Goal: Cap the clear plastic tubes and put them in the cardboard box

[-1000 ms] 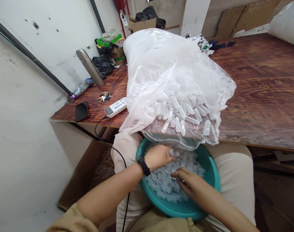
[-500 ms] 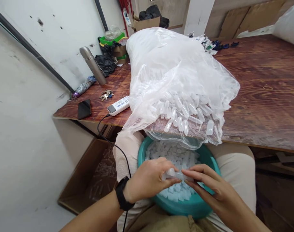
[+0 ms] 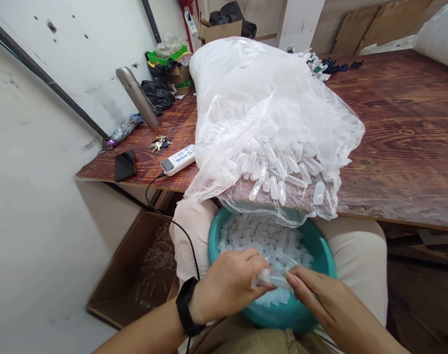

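Note:
Over a teal basin (image 3: 217, 235) in my lap, my left hand (image 3: 233, 278) is closed around a few translucent white nail tips (image 3: 263, 278). My right hand (image 3: 314, 290) pinches the right end of a clear nail tip (image 3: 279, 280) whose other end meets the left hand's grip. The fingers hide how many pieces are held. Many loose nail tips (image 3: 253, 228) fill the basin beneath both hands. On the table edge behind it, a large clear plastic bag (image 3: 246, 78) lies with its mouth spread toward me, more tips (image 3: 273, 187) spilling from it.
A power bank (image 3: 177, 160) with a black cable (image 3: 183, 228), keys (image 3: 160, 143), a phone (image 3: 125, 165) and a steel flask (image 3: 137, 96) occupy the wooden table's (image 3: 401, 152) left side. A cardboard box (image 3: 116, 280) with scattered pieces sits below left.
Both hands have shifted slightly right and down. My right hand's fingers, earlier extended along the piece, are now more curled in a pinch at its end.

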The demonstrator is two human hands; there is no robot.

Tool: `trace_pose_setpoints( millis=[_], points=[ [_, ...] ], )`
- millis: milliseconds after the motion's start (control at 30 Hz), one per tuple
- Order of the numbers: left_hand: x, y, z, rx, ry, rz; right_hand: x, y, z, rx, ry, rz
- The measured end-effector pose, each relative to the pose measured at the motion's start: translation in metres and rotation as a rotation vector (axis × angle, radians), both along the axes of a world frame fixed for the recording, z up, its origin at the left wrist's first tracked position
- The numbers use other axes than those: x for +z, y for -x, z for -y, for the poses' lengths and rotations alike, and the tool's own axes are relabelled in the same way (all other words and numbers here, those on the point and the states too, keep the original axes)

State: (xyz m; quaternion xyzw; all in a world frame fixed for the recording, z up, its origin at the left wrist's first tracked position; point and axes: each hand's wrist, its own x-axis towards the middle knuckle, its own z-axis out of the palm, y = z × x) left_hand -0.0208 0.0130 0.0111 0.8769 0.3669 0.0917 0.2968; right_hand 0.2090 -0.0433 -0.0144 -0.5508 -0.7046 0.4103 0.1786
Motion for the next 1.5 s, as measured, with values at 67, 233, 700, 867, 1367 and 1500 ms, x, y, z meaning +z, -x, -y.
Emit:
trace_pose_setpoints(
  millis=[67, 233, 700, 867, 1367, 1500],
  points=[
    [-0.002, 0.000, 0.002, 0.002, 0.033, 0.001, -0.002, 0.000, 0.002, 0.029, -0.036, 0.045],
    [-0.010, -0.005, 0.008, -0.065, -0.048, -0.076, -0.002, 0.008, 0.004, 0.052, 0.007, 0.010],
    [-0.045, -0.048, -0.080, -0.375, 0.039, -0.359, -0.031, 0.027, -0.023, 0.397, 0.205, 0.334],
    [-0.054, -0.055, -0.082, -0.436, 0.040, -0.399, -0.034, 0.031, -0.027, 0.422, 0.218, 0.287],
    [-0.030, -0.014, -0.062, 0.077, 0.369, -0.028, -0.023, 0.020, -0.027, 0.397, 0.237, 0.191],
    [-0.025, -0.008, -0.045, 0.183, 0.662, 0.163, -0.025, 0.024, -0.027, 0.413, 0.241, 0.169]
  ],
)
